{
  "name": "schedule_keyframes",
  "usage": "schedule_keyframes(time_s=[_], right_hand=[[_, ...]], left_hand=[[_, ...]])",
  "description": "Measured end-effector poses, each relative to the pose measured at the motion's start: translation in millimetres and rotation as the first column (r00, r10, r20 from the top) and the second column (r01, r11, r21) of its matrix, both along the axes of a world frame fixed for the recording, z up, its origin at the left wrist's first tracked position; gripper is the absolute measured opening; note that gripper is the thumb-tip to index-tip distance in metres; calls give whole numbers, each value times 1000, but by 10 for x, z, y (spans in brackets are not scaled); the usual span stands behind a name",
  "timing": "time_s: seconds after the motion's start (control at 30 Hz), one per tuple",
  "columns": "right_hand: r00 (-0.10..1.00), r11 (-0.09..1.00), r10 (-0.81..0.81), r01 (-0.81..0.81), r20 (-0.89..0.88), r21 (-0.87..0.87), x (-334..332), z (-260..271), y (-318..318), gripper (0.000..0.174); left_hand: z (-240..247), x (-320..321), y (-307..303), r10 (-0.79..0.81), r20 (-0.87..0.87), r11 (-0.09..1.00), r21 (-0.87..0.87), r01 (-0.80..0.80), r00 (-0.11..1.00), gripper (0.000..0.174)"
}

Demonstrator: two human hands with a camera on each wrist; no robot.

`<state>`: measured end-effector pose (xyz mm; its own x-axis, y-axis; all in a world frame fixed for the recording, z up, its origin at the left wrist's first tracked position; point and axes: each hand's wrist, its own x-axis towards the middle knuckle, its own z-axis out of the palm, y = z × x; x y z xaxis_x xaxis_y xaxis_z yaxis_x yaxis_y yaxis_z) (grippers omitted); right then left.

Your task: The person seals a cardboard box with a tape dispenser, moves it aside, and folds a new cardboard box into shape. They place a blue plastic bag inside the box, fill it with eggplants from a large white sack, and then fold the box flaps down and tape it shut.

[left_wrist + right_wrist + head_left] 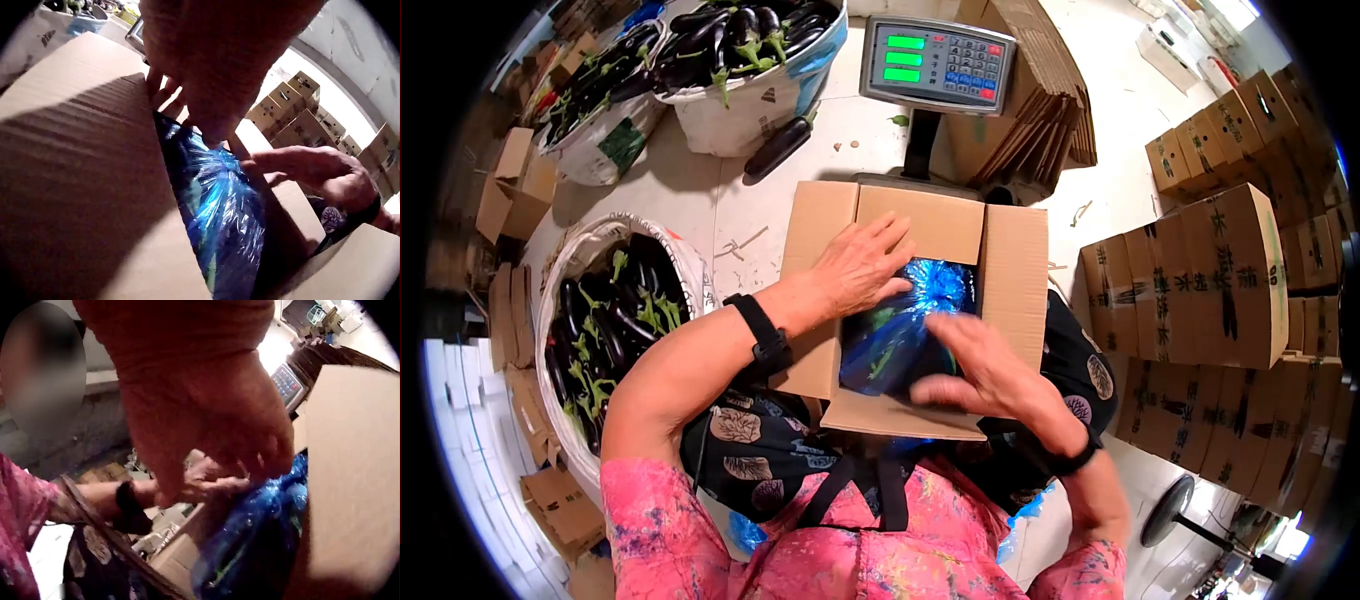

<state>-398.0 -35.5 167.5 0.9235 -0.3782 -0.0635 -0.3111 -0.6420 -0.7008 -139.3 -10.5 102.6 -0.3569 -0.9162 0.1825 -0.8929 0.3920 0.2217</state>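
An open cardboard box (1015,290) with its flaps folded out holds a blue plastic bag (880,350), gathered into a crinkled bunch at its top; green stems show faintly through it. My left hand (865,260) lies with fingers extended on the far-left part of the box, thumb beside the bunched plastic. Over the near right part of the bag is my right hand (975,370), slightly blurred, its fingers extended. In the left wrist view the right hand's (319,172) fingertips are at the bag's (231,212) gathered top. The right wrist view shows the bag (250,531) below the right hand (212,419).
A scale display (937,65) stands behind the box, beside folded cardboard (1030,100). Sacks of eggplants (750,110) stand at the back left, another sack (560,290) at the left. One loose eggplant (780,148) lies on the floor. Stacked cartons (1190,280) fill the right.
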Motion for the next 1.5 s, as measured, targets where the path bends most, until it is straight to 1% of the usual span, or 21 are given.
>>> schedule_keyframes(time_s=[0.1, 0.13, 0.2, 0.27, 0.5, 0.6, 0.63, 0.7, 0.73, 0.77, 0.8, 0.83, 0.87, 1.0, 1.03, 1.2, 1.3, 1.37, 1.4, 1.47, 1.5], right_hand=[[947, 921, 320, -309, -8, 236, -133, 363, 272, 78], [935, 928, 322, -282, -147, 242, -157, 337, 413, 57], [947, 973, 193, -218, -255, -73, -126, 104, 471, 29], [985, 993, 110, -113, -136, -17, -82, 48, 284, 16], [954, 965, -144, 76, -263, -250, 39, -375, 83, 35], [969, 896, -229, 248, 95, -369, -33, -326, 141, 47], [939, 816, -343, 315, 32, -486, -84, -153, 121, 57], [818, 619, -534, 550, 213, -561, -316, -279, -75, 47], [741, 536, -591, 656, 319, -531, -457, -343, -176, 45], [654, 627, -732, 756, 192, -186, -589, -445, -226, 44], [583, 577, -812, 798, 18, 174, -643, -447, -249, 45], [609, 452, -777, 714, -156, 535, -714, -428, -203, 53], [576, 310, -758, 731, -305, 608, -664, -495, -88, 60], [836, 823, -521, 439, 172, 361, -149, -225, 424, 78], [882, 868, -457, 413, 115, 275, -112, -219, 433, 78], [899, 813, -416, 434, 135, -388, 76, -722, 540, 66], [860, 760, -491, 501, 138, -414, 108, -768, 542, 72], [791, 715, -589, 606, 165, -348, 23, -869, 516, 82], [777, 737, -603, 629, 179, -246, 26, -902, 503, 84], [749, 761, -630, 648, 204, -29, 66, -948, 485, 87], [766, 773, -618, 633, 178, -36, 59, -961, 450, 89]], left_hand=[[-24, 13, -1, 9, -15, 999, 31, -8, 1000, 65], [-15, 9, 0, 7, -14, 998, 68, -6, 1000, 71], [24, 13, -5, -6, -5, 991, 137, 6, 1000, 83], [75, 20, -35, -4, -22, 974, 225, 9, 1000, 97], [116, -77, 81, -10, 5, 949, 314, 8, 1000, 126], [42, -95, 80, 5, 50, 948, 317, -20, 999, 131], [20, -94, 87, 11, 67, 944, 327, -32, 998, 133], [-17, -76, 89, 13, 42, 950, 310, -26, 999, 132], [-29, -80, 100, 11, 30, 953, 303, -19, 999, 132], [-37, -88, 120, 11, 43, 952, 304, -24, 999, 131], [-35, -90, 122, 9, 55, 954, 299, -25, 998, 131], [-33, -98, 110, 12, 65, 957, 289, -30, 998, 131], [-35, -103, 94, 4, 59, 961, 275, -20, 998, 131], [-71, -56, 164, 5, 49, 962, 272, -18, 999, 131], [-55, -60, 134, 1, 43, 964, 266, -12, 999, 131], [8, -52, 93, 9, 7, 949, 314, -10, 1000, 117], [34, 247, -28, 54, -152, 960, 279, -10, 987, 93], [-70, 612, -93, 255, -137, 951, -142, -274, 957, 90], [4, 787, -105, 375, -157, 903, -161, -398, 914, 86], [19, 1057, -34, 666, -407, 743, 439, -506, 625, 79], [60, 1049, 51, 699, -501, 703, 611, -363, 510, 78]])
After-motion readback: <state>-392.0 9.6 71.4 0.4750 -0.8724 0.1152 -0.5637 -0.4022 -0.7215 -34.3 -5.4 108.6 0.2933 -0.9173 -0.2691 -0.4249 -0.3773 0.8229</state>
